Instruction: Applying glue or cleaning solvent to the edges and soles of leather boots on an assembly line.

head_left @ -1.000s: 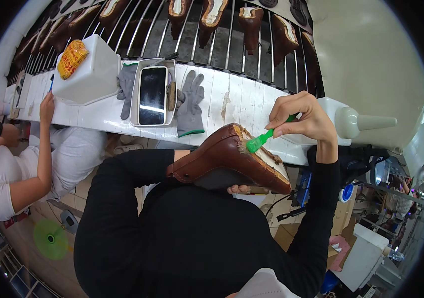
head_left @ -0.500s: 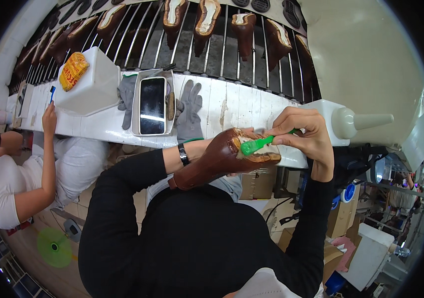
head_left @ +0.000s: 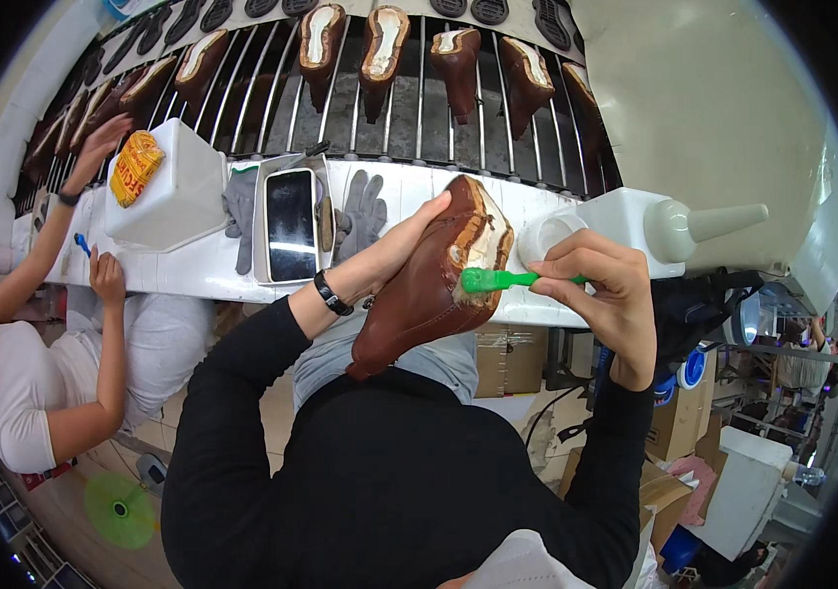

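Note:
A brown leather boot upper (head_left: 404,304) rests in my left hand (head_left: 414,236), its white-and-tan underside turned up and to the right. My left fingers wrap round its far side and are partly hidden behind it. In my right hand (head_left: 600,294) is a green toothbrush (head_left: 497,281), pinched by the handle between thumb and fingers. The bristle end touches the lower edge of the boot's underside, near the heel or toe; which one I cannot tell. Just beyond my right fingers stands a round white cup (head_left: 548,234).
A white bottle with a long nozzle (head_left: 674,231) lies to the right. On the white bench (head_left: 458,196) are a box holding a phone (head_left: 291,226), grey gloves (head_left: 365,208) and a white container (head_left: 168,187). Beyond runs a roller rack (head_left: 419,128) of boots. A co-worker (head_left: 55,383) sits left.
My left hand has turned the boot more upright and raised its far end. The toothbrush has shifted to the boot's near edge. The co-worker's one arm now reaches toward the rack.

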